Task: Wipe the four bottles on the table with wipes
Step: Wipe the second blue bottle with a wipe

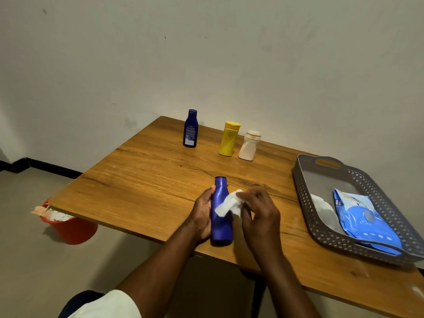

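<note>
upright on the tabletop (142,180), the blue bottle (221,216) is gripped by the left hand (203,216); just right of those curled fingers, a wipe (227,204) is pinched by the right hand (259,214) against its side.

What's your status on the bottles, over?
Left hand holds blue bottle. Right hand pinches wipe against it. Three bottles wait at back. Nothing in the way.

The wooden table (142,180) bears a dark blue bottle (190,128), yellow bottle (228,138), white bottle (249,145) and grey basket (305,189).
</note>
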